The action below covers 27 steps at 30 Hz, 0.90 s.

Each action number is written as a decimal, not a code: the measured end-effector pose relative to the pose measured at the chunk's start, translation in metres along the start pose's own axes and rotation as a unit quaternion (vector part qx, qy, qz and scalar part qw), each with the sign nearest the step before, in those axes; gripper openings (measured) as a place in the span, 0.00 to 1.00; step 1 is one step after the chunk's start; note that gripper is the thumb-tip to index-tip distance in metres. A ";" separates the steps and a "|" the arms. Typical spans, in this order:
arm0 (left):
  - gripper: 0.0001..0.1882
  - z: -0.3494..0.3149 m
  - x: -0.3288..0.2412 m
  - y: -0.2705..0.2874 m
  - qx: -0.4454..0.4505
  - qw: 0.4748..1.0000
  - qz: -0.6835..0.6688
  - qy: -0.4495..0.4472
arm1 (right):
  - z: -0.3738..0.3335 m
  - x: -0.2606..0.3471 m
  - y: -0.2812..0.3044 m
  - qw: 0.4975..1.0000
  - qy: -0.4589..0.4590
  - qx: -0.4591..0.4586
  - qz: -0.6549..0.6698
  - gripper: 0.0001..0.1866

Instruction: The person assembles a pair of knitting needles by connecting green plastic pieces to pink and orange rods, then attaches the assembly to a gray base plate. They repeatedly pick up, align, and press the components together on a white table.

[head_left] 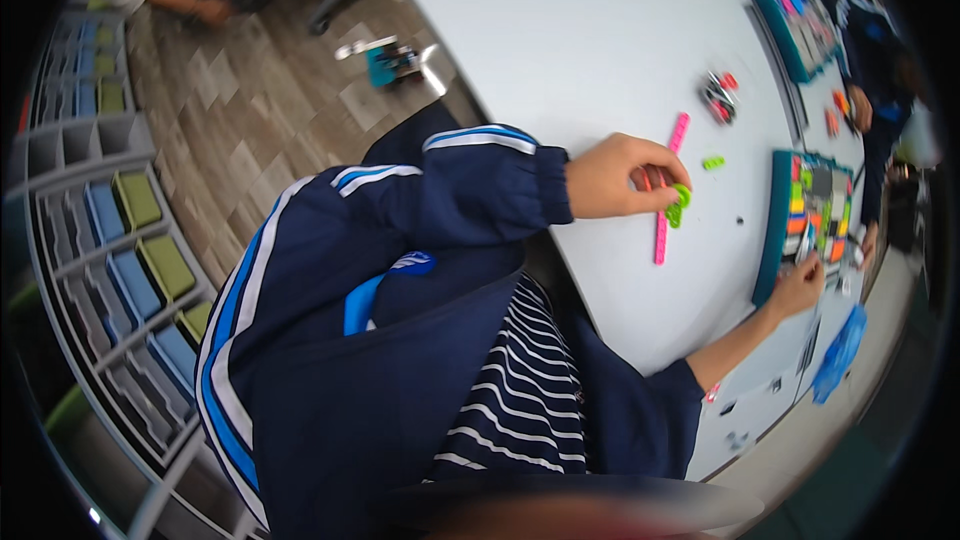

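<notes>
My left hand (625, 178) is closed in a pinch on a lime-green plastic building piece (679, 206) with a rounded, ring-like end. Right by it, a long pink beam with holes (661, 240) lies on the white table (560, 50), partly covered by my fingers. Something orange-red shows between the fingers, too small to name. My right hand (798, 288) reaches to the near end of a teal tray (771, 255) full of sorted coloured parts. Its fingers are bent together at the parts; what they hold, if anything, I cannot make out.
A short green piece (713, 163) and a grey-and-red assembly (718, 98) lie on the table. Another teal parts tray (775, 15) stands farther up. A blue plastic bag (839, 355) is at the right. People sit nearby; shelves with bins (140, 285) line the left.
</notes>
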State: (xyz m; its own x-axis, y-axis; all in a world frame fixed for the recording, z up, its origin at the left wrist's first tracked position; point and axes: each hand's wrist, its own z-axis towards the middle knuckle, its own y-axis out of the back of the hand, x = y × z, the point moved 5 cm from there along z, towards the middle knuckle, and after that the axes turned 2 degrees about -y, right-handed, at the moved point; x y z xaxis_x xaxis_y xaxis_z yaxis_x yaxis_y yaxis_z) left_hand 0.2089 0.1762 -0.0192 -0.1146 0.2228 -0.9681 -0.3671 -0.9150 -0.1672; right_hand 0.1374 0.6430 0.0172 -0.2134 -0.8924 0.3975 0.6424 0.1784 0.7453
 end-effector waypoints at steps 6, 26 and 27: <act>0.14 -0.002 0.000 0.002 0.008 1.000 0.005 0.007 | -0.007 0.048 0.025 0.998 0.056 -0.005 0.025 0.20; 0.13 -0.002 0.004 0.002 -0.007 1.000 0.016 0.004 | -0.032 0.078 0.010 0.986 0.076 0.112 0.095 0.15; 0.13 -0.002 0.003 0.001 -0.009 1.000 0.003 -0.005 | -0.034 0.081 0.010 0.983 0.086 0.104 0.125 0.14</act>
State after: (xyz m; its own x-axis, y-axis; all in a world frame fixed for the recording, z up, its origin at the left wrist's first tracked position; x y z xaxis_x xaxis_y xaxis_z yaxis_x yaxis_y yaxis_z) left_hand 0.2103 0.1749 -0.0223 -0.1273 0.2200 -0.9672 -0.3492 -0.9226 -0.1639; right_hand 0.1516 0.5577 0.0382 0.0716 -0.8637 0.4988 0.4899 0.4661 0.7367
